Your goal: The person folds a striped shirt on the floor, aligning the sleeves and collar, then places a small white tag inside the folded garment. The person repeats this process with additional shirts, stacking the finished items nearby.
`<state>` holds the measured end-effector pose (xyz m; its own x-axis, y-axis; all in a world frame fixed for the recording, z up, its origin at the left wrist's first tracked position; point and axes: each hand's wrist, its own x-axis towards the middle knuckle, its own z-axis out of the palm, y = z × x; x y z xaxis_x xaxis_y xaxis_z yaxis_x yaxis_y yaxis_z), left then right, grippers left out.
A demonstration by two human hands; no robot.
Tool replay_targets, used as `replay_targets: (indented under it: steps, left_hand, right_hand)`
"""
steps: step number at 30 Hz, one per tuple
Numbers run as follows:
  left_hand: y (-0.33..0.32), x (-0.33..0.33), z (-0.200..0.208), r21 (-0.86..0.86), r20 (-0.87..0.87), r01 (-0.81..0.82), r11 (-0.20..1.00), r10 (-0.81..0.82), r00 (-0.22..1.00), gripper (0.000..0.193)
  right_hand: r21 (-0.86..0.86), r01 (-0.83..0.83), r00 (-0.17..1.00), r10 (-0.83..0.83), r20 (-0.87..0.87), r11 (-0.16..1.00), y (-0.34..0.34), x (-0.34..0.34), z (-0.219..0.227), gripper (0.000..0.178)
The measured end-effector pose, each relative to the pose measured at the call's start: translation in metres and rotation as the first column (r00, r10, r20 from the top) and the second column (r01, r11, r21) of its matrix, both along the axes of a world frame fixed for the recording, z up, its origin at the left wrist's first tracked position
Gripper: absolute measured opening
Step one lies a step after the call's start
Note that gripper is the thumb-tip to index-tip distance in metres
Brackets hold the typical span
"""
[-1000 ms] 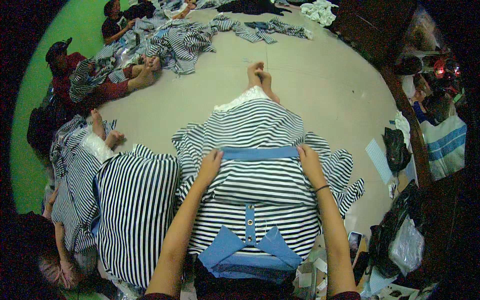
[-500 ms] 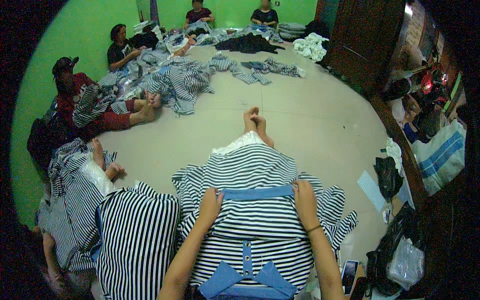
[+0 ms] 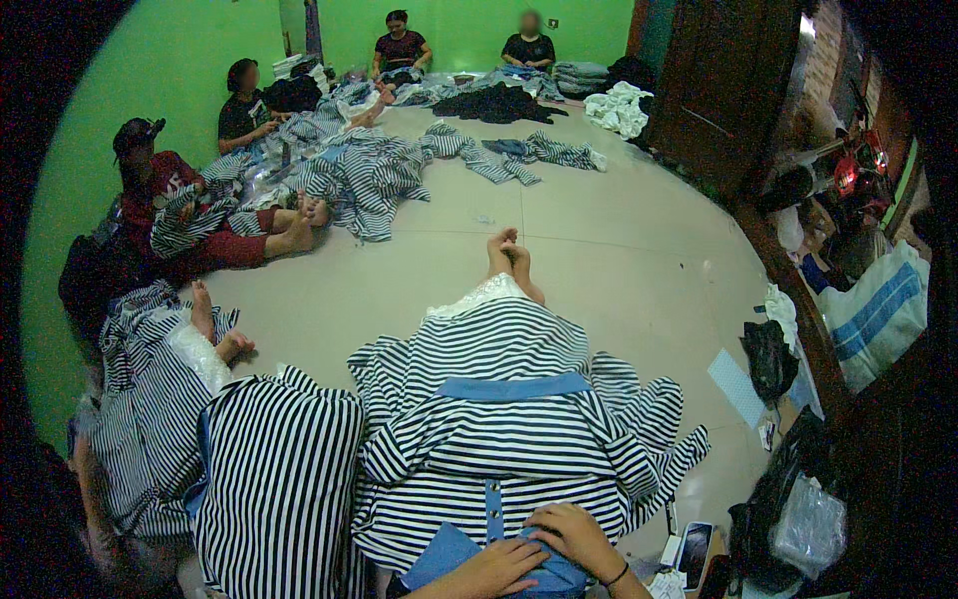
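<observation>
One left hand (image 3: pixel 504 565) and one right hand (image 3: pixel 568 530) on a blue collar (image 3: pixel 437 555)

Head view: the black-and-white striped shirt (image 3: pixel 419 511) that bears this collar lies across the person's lap at the near edge of the tiled floor (image 3: pixel 619 260), its blue button placket (image 3: pixel 494 507) just beyond the fingers. Palm down, the left hand lies flat with its fingers together; the right hand arches just beside it, fingers bent over the collar. Whether either pinches the cloth I cannot tell, since the fingertips are partly hidden. Farther along the legs, a blue band (image 3: pixel 514 388) crosses more striped cloth; I cannot tell whether it is the same shirt's. Just left of the lap stands a bulky striped bundle (image 3: pixel 279 479). A phone (image 3: pixel 697 551) and a clear plastic bag (image 3: pixel 810 529) lie toward the floor's near right corner; a black heap of cloth (image 3: pixel 494 103) lies near its far edge.
</observation>
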<state>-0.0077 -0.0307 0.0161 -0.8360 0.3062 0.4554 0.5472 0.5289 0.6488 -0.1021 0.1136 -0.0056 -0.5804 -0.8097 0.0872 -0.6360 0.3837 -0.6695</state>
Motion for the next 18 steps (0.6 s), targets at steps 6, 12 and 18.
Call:
replay_targets:
  steps: [6,12,18]
  left_hand:
    - [-0.008,0.003,-0.032,-0.215,0.283,0.223,0.951,-0.157,0.946,0.038]
    - [-0.007,0.009,-0.036,-0.212,0.157,0.117,0.97,-0.084,0.984,0.041]
    - [-0.009,0.008,-0.038,-0.232,0.152,0.127,0.964,-0.094,0.984,0.044]
  right_hand:
    - [0.02,-0.084,0.95,0.087,-0.301,0.996,-0.002,0.001,0.006,0.019]
    - [0.133,0.03,0.875,0.038,-0.482,0.991,0.001,-0.003,-0.004,0.015]
    - [0.026,0.508,0.737,-0.419,-0.53,0.861,0.028,-0.018,-0.006,0.007]
